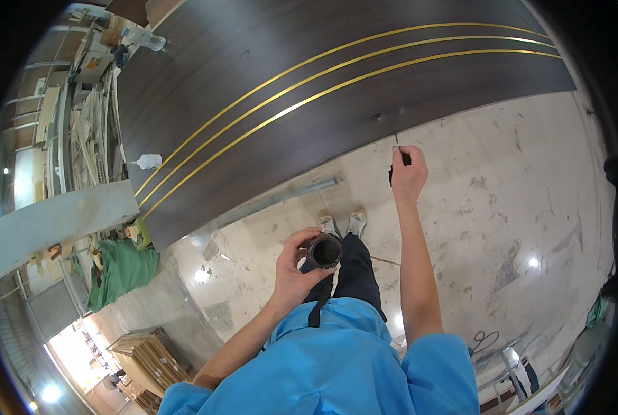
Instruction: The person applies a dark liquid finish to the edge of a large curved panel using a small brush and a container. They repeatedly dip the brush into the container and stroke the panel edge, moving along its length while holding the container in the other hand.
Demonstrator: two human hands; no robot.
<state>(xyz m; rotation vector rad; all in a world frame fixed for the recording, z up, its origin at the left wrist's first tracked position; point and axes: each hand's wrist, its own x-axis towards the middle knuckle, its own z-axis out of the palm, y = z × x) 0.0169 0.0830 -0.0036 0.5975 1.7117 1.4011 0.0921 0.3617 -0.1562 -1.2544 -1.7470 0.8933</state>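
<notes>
My left hand [296, 266] is closed around a small round jar [325, 250] with a dark inside, its open mouth facing up, held in front of my body. Stretched out to the front right, my right hand [410, 176] is closed on a black-handled tool [406, 158] with a thin tip. That tip points to the near edge of a dark brown panel [267, 162] crossed by three gold strips. A small mark [376, 118] shows on the panel just beyond the tip. Most of the tool is hidden by my fingers, so its exact kind cannot be told.
A small white bottle [148, 162] lies at the panel's left end, and a clear plastic bottle [145, 39] is at its far left corner. Green cloth [123, 271] hangs at the left. Stacked boards [150, 360] stand lower left. Beneath me is a stained pale floor [489, 207].
</notes>
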